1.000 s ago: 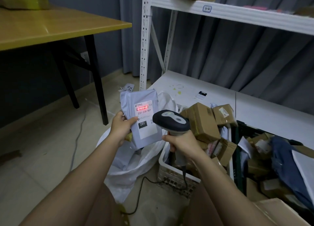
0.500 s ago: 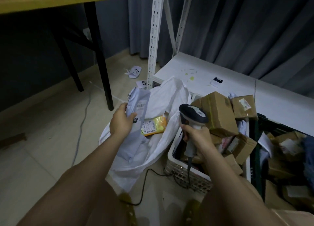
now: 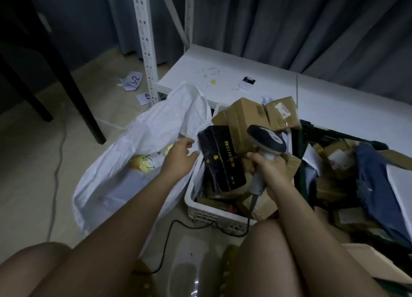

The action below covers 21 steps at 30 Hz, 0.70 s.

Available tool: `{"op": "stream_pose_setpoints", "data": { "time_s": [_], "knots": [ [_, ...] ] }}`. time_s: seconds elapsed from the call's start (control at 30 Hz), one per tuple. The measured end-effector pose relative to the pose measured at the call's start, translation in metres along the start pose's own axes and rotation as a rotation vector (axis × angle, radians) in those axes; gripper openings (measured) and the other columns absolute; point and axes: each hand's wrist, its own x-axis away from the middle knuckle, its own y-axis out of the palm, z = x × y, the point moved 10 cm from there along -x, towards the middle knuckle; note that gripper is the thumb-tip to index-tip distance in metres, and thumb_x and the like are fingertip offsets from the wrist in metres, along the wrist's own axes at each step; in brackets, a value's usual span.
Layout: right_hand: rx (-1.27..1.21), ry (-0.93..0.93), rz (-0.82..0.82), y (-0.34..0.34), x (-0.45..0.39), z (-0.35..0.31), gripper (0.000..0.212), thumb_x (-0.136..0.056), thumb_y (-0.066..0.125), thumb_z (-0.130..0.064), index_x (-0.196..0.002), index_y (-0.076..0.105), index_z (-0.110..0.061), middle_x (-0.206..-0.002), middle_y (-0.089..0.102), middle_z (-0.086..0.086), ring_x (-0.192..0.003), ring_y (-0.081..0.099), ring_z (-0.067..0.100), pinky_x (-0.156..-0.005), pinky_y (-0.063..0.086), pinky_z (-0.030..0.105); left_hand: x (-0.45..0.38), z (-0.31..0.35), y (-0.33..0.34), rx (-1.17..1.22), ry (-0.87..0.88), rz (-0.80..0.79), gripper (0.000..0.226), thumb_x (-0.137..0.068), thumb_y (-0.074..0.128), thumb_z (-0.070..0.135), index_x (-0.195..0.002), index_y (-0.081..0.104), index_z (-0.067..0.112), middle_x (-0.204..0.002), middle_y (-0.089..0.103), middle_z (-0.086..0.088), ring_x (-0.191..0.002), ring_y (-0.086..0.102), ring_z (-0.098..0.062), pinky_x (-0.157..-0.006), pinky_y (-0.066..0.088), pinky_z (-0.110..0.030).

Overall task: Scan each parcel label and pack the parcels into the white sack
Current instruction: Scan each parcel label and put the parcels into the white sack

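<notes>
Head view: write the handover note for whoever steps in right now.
Left hand: open, empty, over the mouth of the sack, fingers toward the black parcel.
Right hand: grips the scanner, held over the white basket.
Done: a yellow parcel and at least one grey one already lie in the sack.
Left: the black parcel and brown boxes piled in the basket, plus more in the dark crate to the right. Scan each, then pack it.

Single head view, close in, looking forward and steeply down over both forearms onto the sack (image 3: 142, 154) and crate (image 3: 214, 216) on the floor
</notes>
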Motion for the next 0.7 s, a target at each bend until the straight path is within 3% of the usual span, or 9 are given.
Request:
{"op": "stream_pose_setpoints", "data": {
  "time_s": [0.2,0.33,0.43,0.57,0.7],
  "knots": [
    [-0.021,-0.016,-0.017,-0.005,-0.015,0.018,0.018,-0.085,0.070,-0.009,-0.089,0.053,-0.006,-0.066,0.054,0.007,-0.053,0.053,0.012,-0.048,0.044,0.020,-0.025,0.018,0.065,0.024,-0.041,-0.090,0.063,-0.090,0.064,0.030,-0.142,0.038,0.006,-0.140,0.049,-0.009,-0.127,0.048,-0.026,-0.098,0.040,-0.029],
    [-0.001,-0.025,-0.037,-0.003,-0.021,0.020,0.014,-0.086,0.068,-0.007,-0.089,0.055,-0.004,-0.068,0.055,0.007,-0.058,0.053,0.013,-0.045,0.042,0.015,-0.047,0.017,0.082,-0.029,0.004,0.008,0.076,-0.077,0.069,0.044,-0.140,0.038,0.014,-0.137,0.048,-0.013,-0.126,0.046,-0.031,-0.099,0.043,-0.050],
    [-0.017,0.005,-0.046,-0.002,-0.028,0.025,0.015,-0.086,0.068,-0.008,-0.092,0.056,-0.004,-0.070,0.056,0.006,-0.059,0.054,0.013,-0.046,0.044,0.016,-0.055,0.013,0.093,-0.082,-0.070,0.039,0.091,-0.076,0.076,0.037,-0.147,0.023,0.015,-0.147,0.032,-0.016,-0.135,0.030,-0.034,-0.106,0.034,-0.051],
    [-0.053,0.041,-0.051,-0.002,-0.036,0.030,0.013,-0.086,0.069,-0.009,-0.090,0.057,-0.006,-0.070,0.057,0.004,-0.060,0.055,0.012,-0.048,0.045,0.018,-0.059,-0.012,0.117,0.019,-0.226,0.008,0.121,-0.063,0.083,0.044,-0.150,0.006,0.013,-0.148,0.030,-0.023,-0.134,0.033,-0.039,-0.106,0.035,-0.054],
    [-0.076,0.028,-0.055,-0.005,-0.038,0.032,0.013,-0.086,0.068,-0.007,-0.092,0.057,-0.003,-0.068,0.056,0.004,-0.057,0.054,0.011,-0.047,0.044,0.017,-0.054,-0.028,0.130,-0.017,-0.258,0.017,0.110,-0.077,0.077,0.033,-0.152,0.000,0.011,-0.147,0.029,-0.025,-0.131,0.036,-0.041,-0.105,0.036,-0.053]
  ]
}}
